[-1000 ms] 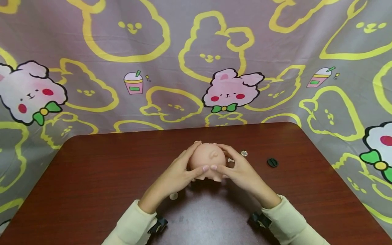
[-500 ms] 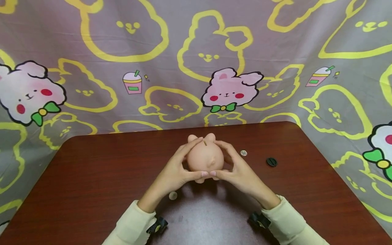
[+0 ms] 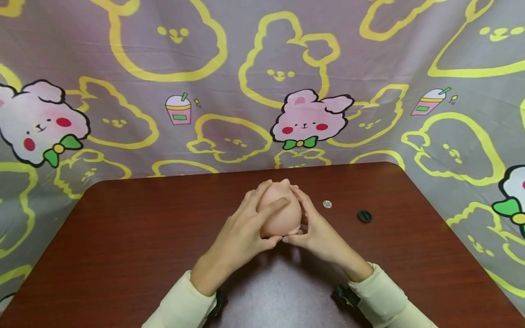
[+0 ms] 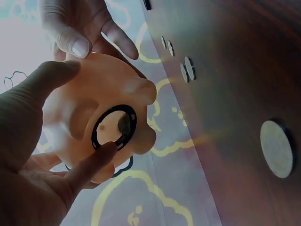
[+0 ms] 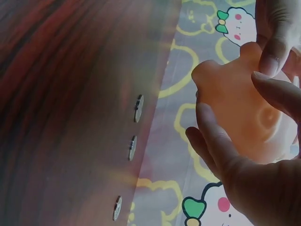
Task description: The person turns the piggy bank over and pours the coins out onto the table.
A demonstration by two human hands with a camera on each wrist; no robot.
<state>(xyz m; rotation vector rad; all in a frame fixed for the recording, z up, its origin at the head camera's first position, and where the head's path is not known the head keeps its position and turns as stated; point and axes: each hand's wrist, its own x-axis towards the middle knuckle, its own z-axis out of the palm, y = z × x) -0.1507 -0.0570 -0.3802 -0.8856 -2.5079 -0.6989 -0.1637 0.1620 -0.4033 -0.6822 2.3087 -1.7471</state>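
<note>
Both hands hold a pink piggy bank off the table, near the middle of the head view. My left hand grips its left side, one finger lying across the body. In the left wrist view, a left fingertip rests at the black-rimmed round opening in the belly. A coin shows inside that opening. My right hand holds the other side, its thumb tip close to the left thumb. The right wrist view shows the snout side and right fingers against the body.
A black round cap lies on the brown table to the right. Near it is a silver coin. Several coins lie about, including a large-looking one in the left wrist view. A patterned cloth hangs behind the table.
The piggy bank first tipped so its slot and ears showed, then turned onto its side. My left hand has rolled over it. The coin near the left forearm is now hidden.
</note>
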